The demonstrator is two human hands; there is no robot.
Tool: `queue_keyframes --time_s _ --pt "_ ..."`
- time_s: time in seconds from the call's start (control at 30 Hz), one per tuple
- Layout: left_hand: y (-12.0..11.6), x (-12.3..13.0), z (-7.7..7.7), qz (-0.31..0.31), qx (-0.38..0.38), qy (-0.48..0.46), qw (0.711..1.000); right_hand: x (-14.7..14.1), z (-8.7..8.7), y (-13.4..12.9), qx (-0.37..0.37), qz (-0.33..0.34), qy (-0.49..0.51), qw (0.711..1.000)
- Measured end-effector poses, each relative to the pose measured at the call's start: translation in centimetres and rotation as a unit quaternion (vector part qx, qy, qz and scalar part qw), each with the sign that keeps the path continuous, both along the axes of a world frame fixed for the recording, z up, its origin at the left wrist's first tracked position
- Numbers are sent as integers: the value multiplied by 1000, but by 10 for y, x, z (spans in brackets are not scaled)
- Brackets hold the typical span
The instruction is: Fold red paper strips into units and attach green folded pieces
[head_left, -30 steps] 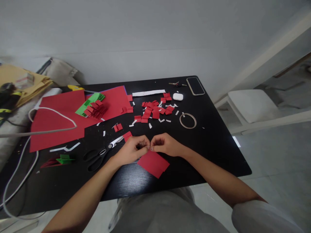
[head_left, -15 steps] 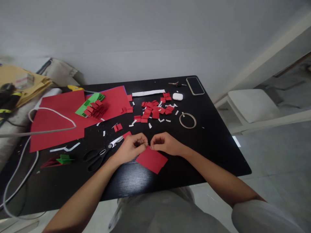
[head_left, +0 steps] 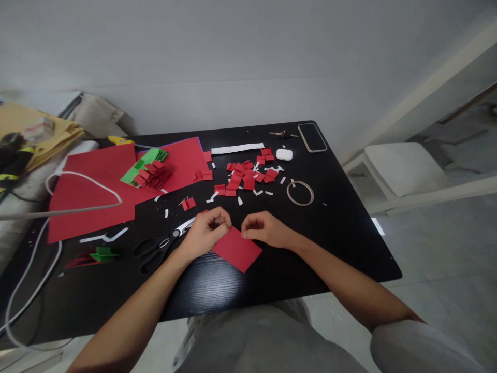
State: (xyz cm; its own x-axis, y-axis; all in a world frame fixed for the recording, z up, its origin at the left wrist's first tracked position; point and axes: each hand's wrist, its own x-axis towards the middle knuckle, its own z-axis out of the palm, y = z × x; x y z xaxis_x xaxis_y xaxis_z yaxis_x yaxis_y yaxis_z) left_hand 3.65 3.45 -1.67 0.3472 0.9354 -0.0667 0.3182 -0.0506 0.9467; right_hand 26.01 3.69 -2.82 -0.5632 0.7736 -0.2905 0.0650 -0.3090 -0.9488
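Observation:
A rectangular piece of red paper [head_left: 237, 249] is tilted toward me over the near part of the black table. My left hand [head_left: 208, 231] pinches its far left corner between thumb and fingers. My right hand [head_left: 267, 230] is at its far right edge, thumb and fingertips curled together against the paper. Beside my left hand lie black-handled scissors [head_left: 159, 251], their blades partly covered by that hand. Beyond my hands are several small folded red paper pieces [head_left: 248, 181] in a loose pile, with white paper scraps [head_left: 239, 201] among them.
Large red sheets [head_left: 93, 191] lie left, bearing folded green paper [head_left: 142, 163]. A white cable [head_left: 85, 210] crosses them. A tape ring [head_left: 300, 193], a white case [head_left: 284, 154] and a phone [head_left: 312, 137] lie right. The wall [head_left: 233, 98] stands behind the table.
The red paper has shifted slightly left and away from me along with my left hand. My right hand has stayed nearly in place, so the gap between the hands is wider.

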Motion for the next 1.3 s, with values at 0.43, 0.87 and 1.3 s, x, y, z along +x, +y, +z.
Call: queue_keyframes --time_s 0.43,0.87,1.3 --pt "8 -4 2 122 23 -36 992 -2 0 -1 -18 -32 34 999" --pt "6 -2 0 110 -10 -70 991 0 2 0 7 -48 27 998" --pt "-1 7 -5 23 -147 -179 972 -3 -3 -1 7 -68 146 987"
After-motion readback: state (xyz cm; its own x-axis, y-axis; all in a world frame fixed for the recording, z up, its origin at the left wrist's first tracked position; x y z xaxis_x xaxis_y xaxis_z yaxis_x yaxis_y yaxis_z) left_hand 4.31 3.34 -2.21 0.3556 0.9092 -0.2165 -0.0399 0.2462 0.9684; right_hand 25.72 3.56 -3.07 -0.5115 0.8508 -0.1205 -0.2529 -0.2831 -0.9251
